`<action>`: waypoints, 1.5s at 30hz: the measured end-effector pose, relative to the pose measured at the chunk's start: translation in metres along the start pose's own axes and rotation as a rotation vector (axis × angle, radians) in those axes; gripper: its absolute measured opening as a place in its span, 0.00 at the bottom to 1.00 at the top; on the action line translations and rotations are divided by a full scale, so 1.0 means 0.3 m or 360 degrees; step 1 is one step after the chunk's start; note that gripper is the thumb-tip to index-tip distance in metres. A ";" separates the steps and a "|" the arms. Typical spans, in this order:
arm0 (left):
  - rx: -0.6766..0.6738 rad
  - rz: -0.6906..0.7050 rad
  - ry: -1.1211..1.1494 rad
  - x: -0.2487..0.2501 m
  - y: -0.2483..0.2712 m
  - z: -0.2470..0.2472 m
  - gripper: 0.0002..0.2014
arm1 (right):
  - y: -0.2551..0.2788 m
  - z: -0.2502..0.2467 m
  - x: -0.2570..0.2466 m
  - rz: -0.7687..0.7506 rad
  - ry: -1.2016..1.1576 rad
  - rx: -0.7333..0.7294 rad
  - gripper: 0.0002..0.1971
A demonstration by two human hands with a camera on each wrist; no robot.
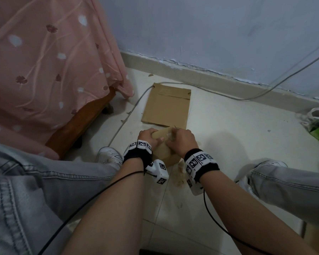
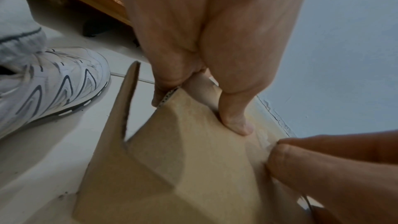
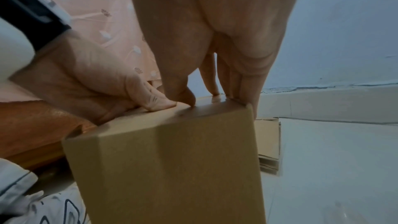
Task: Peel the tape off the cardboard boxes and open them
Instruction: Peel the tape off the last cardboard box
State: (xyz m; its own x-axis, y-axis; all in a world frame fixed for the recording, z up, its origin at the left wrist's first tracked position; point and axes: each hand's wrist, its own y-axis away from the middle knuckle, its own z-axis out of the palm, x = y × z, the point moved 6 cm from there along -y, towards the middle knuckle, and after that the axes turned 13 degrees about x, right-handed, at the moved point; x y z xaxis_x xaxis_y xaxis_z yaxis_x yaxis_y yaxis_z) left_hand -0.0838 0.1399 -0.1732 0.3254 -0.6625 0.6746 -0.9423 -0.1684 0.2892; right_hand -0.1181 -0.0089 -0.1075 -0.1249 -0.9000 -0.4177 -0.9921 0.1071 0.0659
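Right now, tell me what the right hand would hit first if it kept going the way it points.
Likely the flattened cardboard on the floor beyond the box that the right hand grips; depth is unclear.

Bare forearms, no sleeves. Black soft band [image 1: 136,157] around left wrist, with small white squares on top, each with a black checker pattern. White camera block [image 1: 159,172] hanging off that band, more black-and-white squares on its sides. Same kind of black band [image 1: 201,163] on right wrist, with white squares and a white block [image 1: 193,186] below. Thin black cable [image 1: 92,197] running back along left arm, another black cable [image 1: 215,223] along right arm. Light grey jeans [image 1: 35,190] with stitched seams and a pocket. White sneakers with dark curvy stripes [image 2: 53,83].
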 end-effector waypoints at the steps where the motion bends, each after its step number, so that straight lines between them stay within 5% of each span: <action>1: 0.0001 -0.0001 0.0003 -0.001 -0.001 0.001 0.20 | -0.001 0.002 -0.002 0.0014 -0.0003 0.0003 0.13; 4: -0.0014 -0.0020 0.0010 -0.002 -0.003 0.002 0.21 | 0.000 0.004 -0.006 0.0003 0.0013 0.0063 0.10; 8: -0.0019 -0.0044 0.0044 -0.005 -0.004 0.005 0.20 | -0.001 -0.029 0.026 0.0058 -0.0094 0.0062 0.18; 13: -0.0023 -0.0070 0.0078 0.000 -0.004 0.014 0.20 | -0.022 -0.072 0.025 0.0035 0.0000 0.0324 0.15; 21: -0.0010 -0.0046 0.0079 0.008 0.003 0.016 0.19 | 0.004 0.016 -0.051 -0.0104 0.0191 0.0275 0.09; 29: -0.0026 -0.0048 0.0079 0.006 0.003 0.015 0.18 | -0.004 0.040 -0.023 0.0064 0.0130 0.0230 0.14; 35: -0.0065 -0.0093 0.0147 0.003 0.001 0.016 0.17 | -0.066 -0.013 0.200 0.1020 -0.0926 0.0460 0.07; 40: -0.0105 -0.0112 0.0156 0.006 0.004 0.016 0.17 | -0.071 -0.012 0.230 0.1316 -0.2145 0.0367 0.08; 45: -0.0115 -0.0091 0.0141 0.018 0.019 0.001 0.14 | -0.046 -0.017 0.243 0.1371 -0.1958 0.0417 0.19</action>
State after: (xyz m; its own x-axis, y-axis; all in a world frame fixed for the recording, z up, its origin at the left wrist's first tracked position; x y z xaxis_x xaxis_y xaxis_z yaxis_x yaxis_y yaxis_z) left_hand -0.0875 0.1351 -0.1681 0.3871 -0.5857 0.7121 -0.9150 -0.1487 0.3751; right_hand -0.1134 -0.0781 -0.1341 -0.4513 0.3592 -0.8169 -0.5709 0.5874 0.5736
